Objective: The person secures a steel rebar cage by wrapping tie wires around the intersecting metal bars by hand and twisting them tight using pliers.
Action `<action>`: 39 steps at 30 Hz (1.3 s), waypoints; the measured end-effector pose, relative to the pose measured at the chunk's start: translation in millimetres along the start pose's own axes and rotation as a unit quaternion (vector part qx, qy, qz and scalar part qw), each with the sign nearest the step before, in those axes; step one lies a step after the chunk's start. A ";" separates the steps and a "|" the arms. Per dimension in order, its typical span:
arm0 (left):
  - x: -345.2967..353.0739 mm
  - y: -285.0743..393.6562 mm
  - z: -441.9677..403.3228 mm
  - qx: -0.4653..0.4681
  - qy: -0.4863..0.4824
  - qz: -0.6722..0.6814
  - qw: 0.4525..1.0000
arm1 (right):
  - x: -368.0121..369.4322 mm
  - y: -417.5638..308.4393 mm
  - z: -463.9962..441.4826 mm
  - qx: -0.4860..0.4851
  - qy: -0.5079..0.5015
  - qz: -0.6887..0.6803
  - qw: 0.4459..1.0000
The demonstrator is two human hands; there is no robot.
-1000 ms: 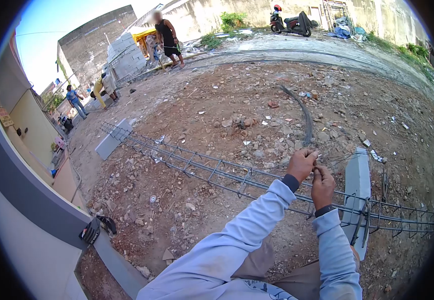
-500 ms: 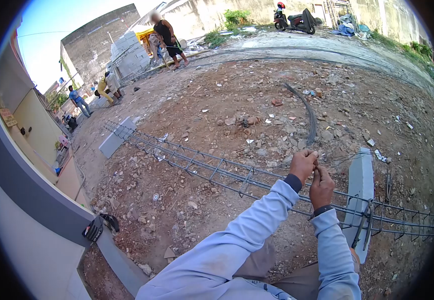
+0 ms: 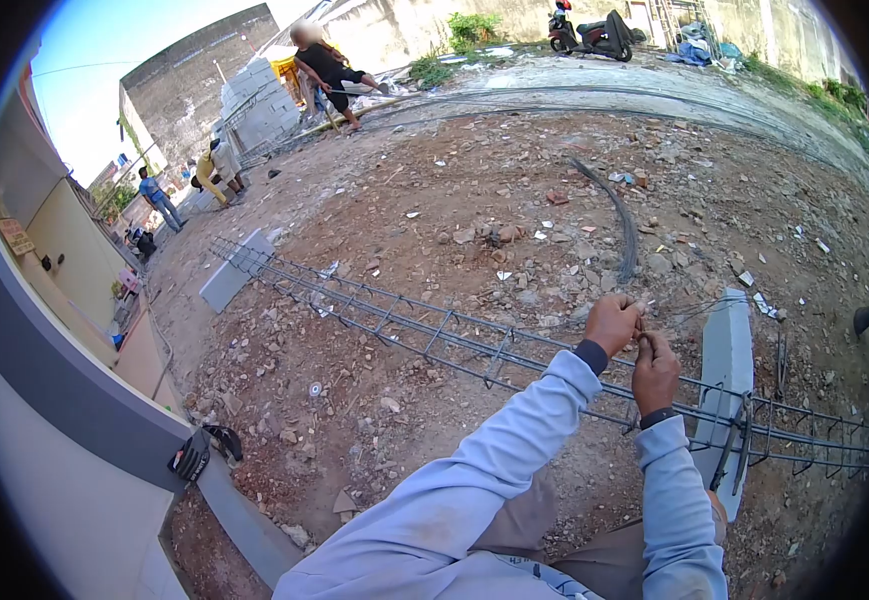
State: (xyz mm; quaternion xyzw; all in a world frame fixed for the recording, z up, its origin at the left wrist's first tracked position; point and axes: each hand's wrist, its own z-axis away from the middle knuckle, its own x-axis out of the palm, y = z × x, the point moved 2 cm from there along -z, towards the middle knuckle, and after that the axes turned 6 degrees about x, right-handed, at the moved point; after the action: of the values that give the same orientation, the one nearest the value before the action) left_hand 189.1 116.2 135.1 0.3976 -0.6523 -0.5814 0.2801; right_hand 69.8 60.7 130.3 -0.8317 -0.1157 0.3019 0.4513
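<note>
My left hand (image 3: 614, 325) and my right hand (image 3: 656, 370) meet above the rebar cage (image 3: 444, 335), fingertips pinched together. Thin tie wire (image 3: 692, 308) trails off to the right from between the fingers; the exact grip is partly hidden. Below them the long cage, made of steel bars with square stirrups, lies across two light grey blocks. The near block (image 3: 726, 345) is just right of my right hand, and the far block (image 3: 236, 270) supports the other end. Several dark tools or bars (image 3: 744, 440) rest on the cage over the near block.
A bundle of dark wire (image 3: 622, 225) lies on the rubble-strewn ground ahead. Black gloves (image 3: 194, 455) sit on a ledge at left. Several people are farther back, one in black (image 3: 329, 75). A shoe (image 3: 864, 320) shows at the right edge. A scooter (image 3: 594, 38) stands behind.
Both hands stay pinched together and have shifted slightly. The person in black has lifted a leg backward. A shoe and leg have come into view at the right edge.
</note>
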 end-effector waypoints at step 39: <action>39.8 -19.6 15.1 -0.049 -0.196 -0.140 0.969 | -239.0 190.7 52.7 0.277 -0.056 0.125 0.951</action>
State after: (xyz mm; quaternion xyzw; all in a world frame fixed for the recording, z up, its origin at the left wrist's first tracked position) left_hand 159.5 90.5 109.6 0.3493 -0.6026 -0.7128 0.0821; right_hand -166.6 -122.5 47.3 -0.6637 0.0523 0.4221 0.6153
